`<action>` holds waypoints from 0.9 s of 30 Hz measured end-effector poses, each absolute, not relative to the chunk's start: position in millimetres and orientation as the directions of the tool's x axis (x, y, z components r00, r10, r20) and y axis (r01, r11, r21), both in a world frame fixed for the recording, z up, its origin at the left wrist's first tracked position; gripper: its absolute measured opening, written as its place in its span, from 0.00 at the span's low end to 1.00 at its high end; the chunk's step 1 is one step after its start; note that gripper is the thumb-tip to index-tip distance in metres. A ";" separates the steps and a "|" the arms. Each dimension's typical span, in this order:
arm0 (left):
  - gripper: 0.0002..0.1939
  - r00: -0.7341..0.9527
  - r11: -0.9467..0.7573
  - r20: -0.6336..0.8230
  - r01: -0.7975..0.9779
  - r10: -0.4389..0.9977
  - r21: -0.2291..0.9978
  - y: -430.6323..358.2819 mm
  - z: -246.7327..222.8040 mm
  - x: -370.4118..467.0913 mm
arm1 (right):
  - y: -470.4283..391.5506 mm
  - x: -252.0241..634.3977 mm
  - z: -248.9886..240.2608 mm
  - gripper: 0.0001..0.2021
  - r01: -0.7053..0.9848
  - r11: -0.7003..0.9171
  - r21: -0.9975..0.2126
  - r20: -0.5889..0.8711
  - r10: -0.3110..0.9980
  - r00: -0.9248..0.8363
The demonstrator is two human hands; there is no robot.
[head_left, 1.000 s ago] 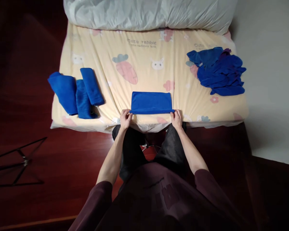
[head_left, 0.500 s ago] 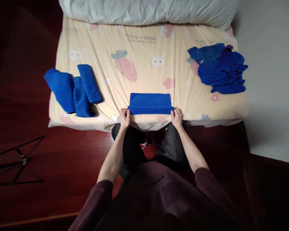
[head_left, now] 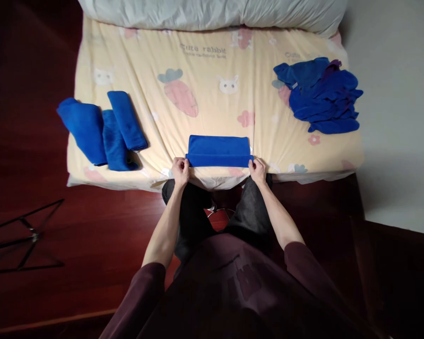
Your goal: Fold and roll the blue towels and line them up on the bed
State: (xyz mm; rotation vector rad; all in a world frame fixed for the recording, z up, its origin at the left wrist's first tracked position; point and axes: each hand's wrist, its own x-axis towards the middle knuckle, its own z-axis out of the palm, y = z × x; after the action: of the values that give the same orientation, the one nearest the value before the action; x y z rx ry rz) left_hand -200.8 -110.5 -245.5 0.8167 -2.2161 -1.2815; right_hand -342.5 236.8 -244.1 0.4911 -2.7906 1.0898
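A blue towel (head_left: 219, 145) lies flat on the bed in front of me, its near edge turned over into a narrow strip. At that strip's left end my left hand (head_left: 181, 170) is closed, pinching the corner. My right hand (head_left: 257, 170) pinches the opposite corner at the right end. Between the two hands the strip runs straight, along the bed's front edge. The fingertips' undersides are hidden.
Several folded or rolled blue towels (head_left: 127, 120) lie at the bed's left. A crumpled heap of blue cloths (head_left: 325, 101) sits at the right. A pale quilt (head_left: 212, 14) lines the back of the patterned sheet (head_left: 205, 103). Black stand legs (head_left: 31, 235) stand on the floor, lower left.
Both hands keep their pinch on the towel's folded strip, which looks almost the same. The whole view has shifted slightly, the bed and cloths appearing a little further left and up.
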 end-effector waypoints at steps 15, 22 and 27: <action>0.16 -0.701 0.398 0.103 -0.272 -0.706 0.876 -111.1 -251.0 -201.0 | 236.8 -344.0 -251.5 0.20 -0.382 0.724 -0.574 0.271 -0.271 -0.923; 0.16 -0.699 0.392 0.100 -0.271 -0.708 0.879 -109.6 -248.2 -200.9 | 236.6 -344.2 -251.7 0.21 -0.378 0.718 -0.585 0.273 -0.265 -0.925; 0.15 -0.683 0.392 0.099 -0.289 -0.724 0.874 -105.1 -241.3 -202.1 | 237.0 -344.5 -247.4 0.19 -0.321 0.698 -0.640 0.239 -0.216 -0.947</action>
State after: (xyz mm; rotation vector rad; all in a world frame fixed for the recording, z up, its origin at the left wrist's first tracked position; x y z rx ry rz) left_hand -202.1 -105.1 -241.3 0.8669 -2.1847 -1.2348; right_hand -344.5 237.0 -247.4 0.4396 -2.7593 1.0806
